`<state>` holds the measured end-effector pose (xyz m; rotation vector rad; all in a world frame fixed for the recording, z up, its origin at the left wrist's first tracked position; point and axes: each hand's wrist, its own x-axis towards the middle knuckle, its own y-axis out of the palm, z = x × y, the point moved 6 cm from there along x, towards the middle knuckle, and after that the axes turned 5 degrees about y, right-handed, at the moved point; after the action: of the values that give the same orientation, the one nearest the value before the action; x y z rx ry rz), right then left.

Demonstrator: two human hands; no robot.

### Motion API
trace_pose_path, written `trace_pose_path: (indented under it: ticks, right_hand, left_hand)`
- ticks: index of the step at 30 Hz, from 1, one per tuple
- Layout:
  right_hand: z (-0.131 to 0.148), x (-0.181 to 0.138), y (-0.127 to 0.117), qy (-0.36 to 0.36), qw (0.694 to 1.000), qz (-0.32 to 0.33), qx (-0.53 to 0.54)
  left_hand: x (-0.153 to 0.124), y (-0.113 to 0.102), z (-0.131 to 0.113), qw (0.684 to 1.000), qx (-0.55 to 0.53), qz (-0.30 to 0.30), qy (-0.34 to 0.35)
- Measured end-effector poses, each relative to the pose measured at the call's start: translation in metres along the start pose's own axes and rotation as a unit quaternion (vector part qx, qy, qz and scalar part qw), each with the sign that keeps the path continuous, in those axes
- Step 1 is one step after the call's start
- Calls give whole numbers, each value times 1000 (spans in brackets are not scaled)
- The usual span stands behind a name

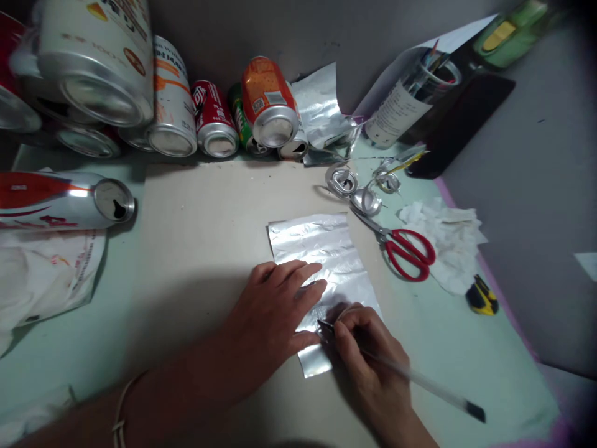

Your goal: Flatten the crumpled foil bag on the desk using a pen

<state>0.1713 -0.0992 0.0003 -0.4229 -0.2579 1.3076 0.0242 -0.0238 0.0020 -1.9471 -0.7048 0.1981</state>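
A flattened sheet of shiny aluminium [321,249] lies on a brown cardboard mat [205,230]. My left hand [273,311] rests flat on the sheet's near left part, fingers stretched out, pressing it down. My right hand [368,354] is closed around a clear pen [420,382] with a black cap end. The pen's tip touches the sheet just right of my left fingertips.
Several drink cans [209,118] are piled along the back wall, and one can [60,202] lies at the left. Red-handled scissors [405,249], cut can tops [342,182], crumpled tissue [448,236] and a yellow-black cutter [482,297] lie to the right. A jar of pens [410,102] stands behind.
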Motion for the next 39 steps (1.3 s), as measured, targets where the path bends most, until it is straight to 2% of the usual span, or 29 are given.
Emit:
trace_pose_path:
  ticks: [5, 10, 16, 22, 27, 32, 39]
  right_hand:
    - [3, 0, 2, 0, 1000, 21, -4]
    - [1, -1, 0, -11, 1000, -5, 14]
    - [2, -1, 1, -4, 1000, 19, -10]
    - [3, -1, -1, -9, 1000, -1, 0]
    - [3, -2, 1, -13, 1000, 11, -12]
    - [5, 1, 0, -25, 1000, -12, -13]
    - [6, 0, 0, -23, 1000, -1, -11]
  left_hand:
    - [1, 1, 1, 1000, -6, 15, -9]
    - [1, 1, 1, 1000, -11, 4, -6]
    - [0, 0, 1, 1000, -15, 4, -9]
    - [0, -1, 1, 1000, -16, 10, -7]
    - [0, -1, 1, 1000, -19, -2, -3]
    - [1, 0, 1, 1000, -22, -1, -6]
    - [1, 0, 2, 1000, -23, 3, -4]
